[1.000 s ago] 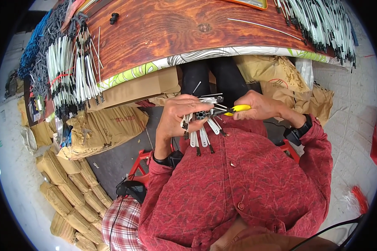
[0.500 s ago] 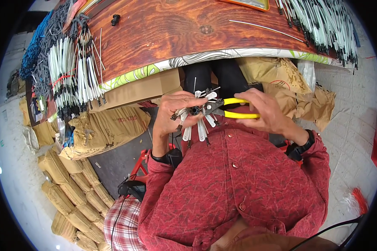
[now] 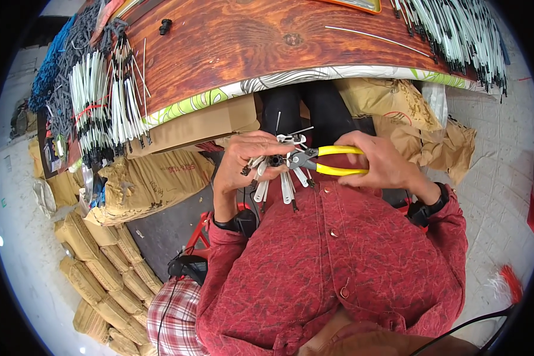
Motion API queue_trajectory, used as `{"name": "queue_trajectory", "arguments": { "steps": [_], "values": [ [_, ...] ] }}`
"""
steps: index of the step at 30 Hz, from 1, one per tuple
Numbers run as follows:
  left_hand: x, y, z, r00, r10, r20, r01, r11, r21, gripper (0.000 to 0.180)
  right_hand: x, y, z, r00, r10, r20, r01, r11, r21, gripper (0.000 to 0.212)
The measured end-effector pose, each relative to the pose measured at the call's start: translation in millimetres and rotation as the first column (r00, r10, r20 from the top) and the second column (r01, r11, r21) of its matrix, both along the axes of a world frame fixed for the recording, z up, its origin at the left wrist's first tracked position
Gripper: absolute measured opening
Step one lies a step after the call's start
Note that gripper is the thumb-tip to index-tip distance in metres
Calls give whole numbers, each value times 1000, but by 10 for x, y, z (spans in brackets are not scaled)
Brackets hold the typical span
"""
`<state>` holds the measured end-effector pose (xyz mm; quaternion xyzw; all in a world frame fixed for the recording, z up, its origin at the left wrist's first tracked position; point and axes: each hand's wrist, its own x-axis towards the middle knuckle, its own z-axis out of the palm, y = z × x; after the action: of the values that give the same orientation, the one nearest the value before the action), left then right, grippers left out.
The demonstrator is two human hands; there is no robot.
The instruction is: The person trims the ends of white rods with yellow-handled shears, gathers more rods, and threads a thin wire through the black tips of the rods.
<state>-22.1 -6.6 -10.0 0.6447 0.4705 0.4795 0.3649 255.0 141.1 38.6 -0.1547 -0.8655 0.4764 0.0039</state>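
In front of my red shirt, my left hand (image 3: 238,159) is closed around a spoked assembly, its small black hub (image 3: 276,160) showing between the fingers. White ribs (image 3: 287,188) with dark tips and thin metal rods fan out from the hub. My right hand (image 3: 382,163) grips yellow-handled pliers (image 3: 339,171) from the right. Their grey jaws reach the hub's right side, next to my left fingertips. Exactly what the jaws touch is too small to tell.
Beyond my lap stands a wooden table (image 3: 231,47) with a patterned cloth edge. Bundled white rods (image 3: 91,101) lie at its left, a larger pile (image 3: 451,41) at its right. Paper sacks (image 3: 154,187) and a cardboard box (image 3: 202,127) sit below; brown packages (image 3: 95,261) are stacked lower left.
The pliers and my right hand have shifted slightly toward my body, the handles lower in view. The ribs have turned a little in my left hand, which stays in nearly the same place.
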Motion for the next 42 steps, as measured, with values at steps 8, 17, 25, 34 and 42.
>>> {"name": "queue_trajectory", "arguments": {
  "steps": [8,17,25,34,42],
  "values": [
    [-10,-7,6,1000,-13,-4,12,999,-47,47,69,61,-134,1000,-24,-8,23,984,-175,47],
    [28,-6,29,1000,-6,-12,6,1000,-26,47,3,245,-203,904,193,382,213,571,-793,43],
    [13,13,49,999,35,23,-34,997,-73,47,-48,63,138,994,-41,104,49,996,-75,47],
    [111,4,107,999,25,-23,-26,996,-84,43,45,258,-486,969,109,222,102,642,-760,48],
    [50,32,42,999,41,-5,-41,999,-30,40,-56,185,-88,909,210,359,175,589,-789,50]
  ]
}}
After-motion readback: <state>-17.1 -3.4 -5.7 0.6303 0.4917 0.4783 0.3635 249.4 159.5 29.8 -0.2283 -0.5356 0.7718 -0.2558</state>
